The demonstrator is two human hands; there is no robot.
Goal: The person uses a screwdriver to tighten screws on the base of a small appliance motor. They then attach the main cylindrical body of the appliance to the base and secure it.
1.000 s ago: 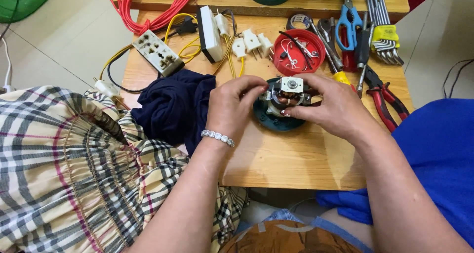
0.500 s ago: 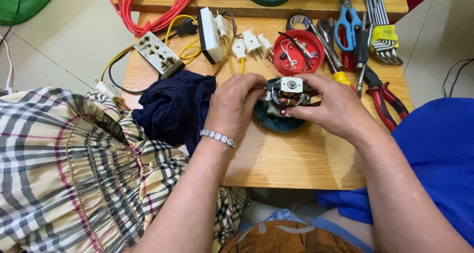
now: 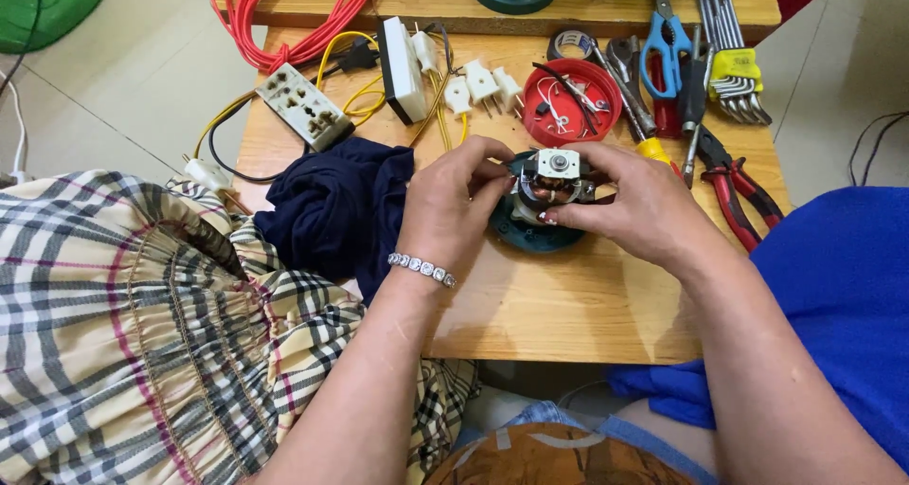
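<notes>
Together, left hand (image 3: 453,210), right hand (image 3: 632,208) grasping metal motor (image 3: 552,184), smooth wooden table (image 3: 568,305)

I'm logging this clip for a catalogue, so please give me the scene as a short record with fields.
setting: wooden table
left hand: grips the motor from the left
right hand: grips the motor from the right
under motor: dark teal base
left of hands: navy cloth
behind: red lid with small parts, white plugs, blue scissors, red pliers

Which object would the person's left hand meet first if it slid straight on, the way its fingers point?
The left hand points right, so probably the small motor it already touches, then the right hand.
</notes>
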